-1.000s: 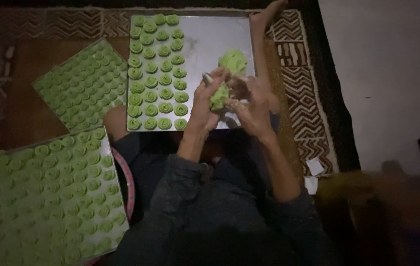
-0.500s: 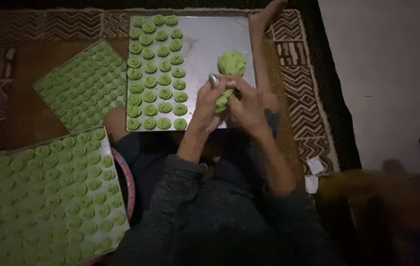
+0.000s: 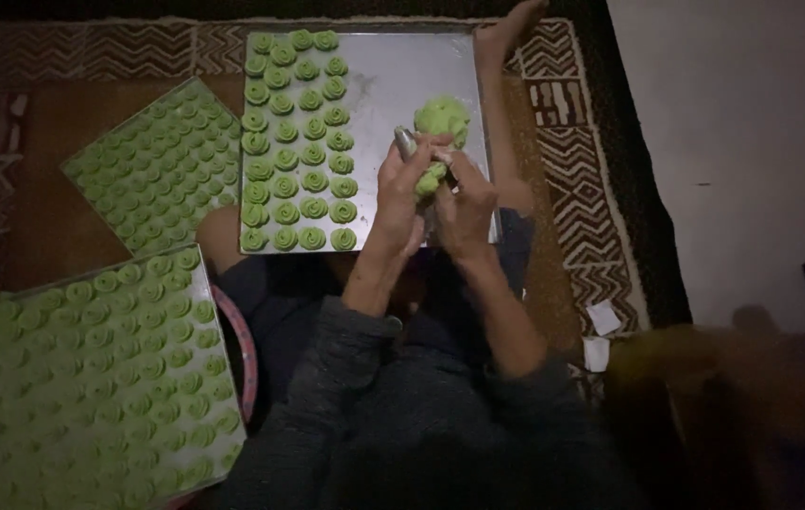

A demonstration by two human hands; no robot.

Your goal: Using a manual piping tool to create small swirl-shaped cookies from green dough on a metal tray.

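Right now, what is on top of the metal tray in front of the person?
The tray carries rows of green swirls and a dough lump. Both hands cover its near right part.

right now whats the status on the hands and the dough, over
Left hand and right hand both closed on a green dough piece with a metal tip. Over half-filled tray. Dough lump just beyond.

A small green dough piece (image 3: 430, 178) is sitting pinched against a metal nozzle (image 3: 406, 144), over the steel tray (image 3: 393, 76).
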